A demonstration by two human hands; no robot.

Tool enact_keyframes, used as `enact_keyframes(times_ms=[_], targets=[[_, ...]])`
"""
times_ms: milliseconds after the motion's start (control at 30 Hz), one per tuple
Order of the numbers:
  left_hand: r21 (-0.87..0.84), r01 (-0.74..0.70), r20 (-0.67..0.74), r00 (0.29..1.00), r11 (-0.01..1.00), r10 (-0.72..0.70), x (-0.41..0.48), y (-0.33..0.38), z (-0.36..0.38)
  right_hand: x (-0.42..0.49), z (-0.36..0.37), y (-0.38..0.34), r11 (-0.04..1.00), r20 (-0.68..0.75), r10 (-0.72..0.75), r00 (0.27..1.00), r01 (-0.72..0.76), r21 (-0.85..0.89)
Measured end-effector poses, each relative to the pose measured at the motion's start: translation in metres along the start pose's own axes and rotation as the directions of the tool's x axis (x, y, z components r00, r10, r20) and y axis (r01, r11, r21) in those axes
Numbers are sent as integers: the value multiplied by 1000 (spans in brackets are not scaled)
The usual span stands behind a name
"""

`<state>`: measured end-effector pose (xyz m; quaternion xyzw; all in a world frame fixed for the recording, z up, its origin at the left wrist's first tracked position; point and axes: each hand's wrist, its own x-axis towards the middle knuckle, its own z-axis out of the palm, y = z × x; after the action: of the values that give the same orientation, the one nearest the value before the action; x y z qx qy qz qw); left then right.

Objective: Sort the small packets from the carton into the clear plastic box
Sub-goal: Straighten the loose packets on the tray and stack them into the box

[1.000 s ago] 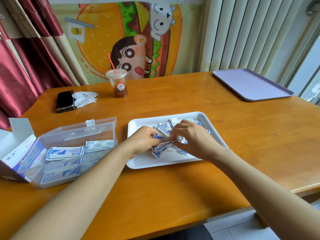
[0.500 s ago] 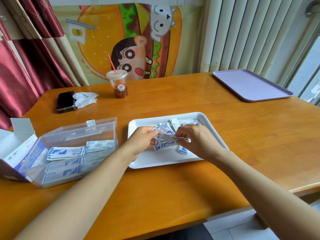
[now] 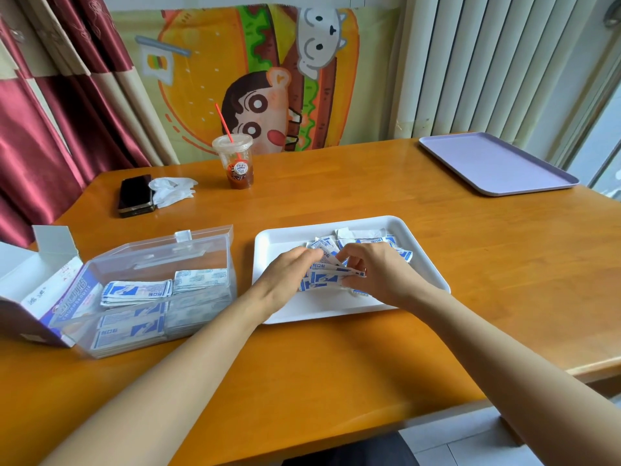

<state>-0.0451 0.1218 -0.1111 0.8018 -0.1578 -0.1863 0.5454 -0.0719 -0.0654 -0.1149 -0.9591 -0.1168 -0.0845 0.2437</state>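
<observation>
Head view, centre frame: both hands meet over the white tray (image 3: 279, 240), left hand (image 3: 285, 277) and right hand (image 3: 379, 274) each with a pinching grip on a fanned bunch of packets (image 3: 324, 275). More loose packets (image 3: 386, 243) lie on the tray just behind the fingers. Over at left, the clear plastic box (image 3: 151, 257) sits open on the desk (image 3: 336, 364), neat stacks (image 3: 134, 292) inside, the carton (image 3: 40, 290) just beside it at the frame edge.

Packets (image 3: 324, 280) white w/ blue print; tray (image 3: 268, 264) white; 2nd tray (image 3: 497, 166) lilac; table (image 3: 336, 364) orange wood.
</observation>
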Motion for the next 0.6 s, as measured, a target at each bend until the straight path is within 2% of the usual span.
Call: enact_keyframes(times_ms=[67, 200, 400, 533, 600], targets=[[14, -42, -16, 999, 999, 42, 1, -6, 0, 2, 1, -2, 1000, 30, -18, 999, 18, -15], [211, -102, -98, 987, 972, 125, 4, -13, 1, 9, 5, -4, 996, 93, -20, 995, 28, -84], [221, -127, -201, 964, 967, 173, 5, -11, 1, 9, 7, -5, 995, 75, -35, 997, 42, -93], [317, -99, -156, 976, 943, 155, 10, -17, 4, 5, 14, -5, 995, 95, -16, 995, 25, -92], [337, -91, -178, 971, 937, 159, 10, -22, 5, 5, 14, -6, 996, 87, 8, 996, 0, -93]])
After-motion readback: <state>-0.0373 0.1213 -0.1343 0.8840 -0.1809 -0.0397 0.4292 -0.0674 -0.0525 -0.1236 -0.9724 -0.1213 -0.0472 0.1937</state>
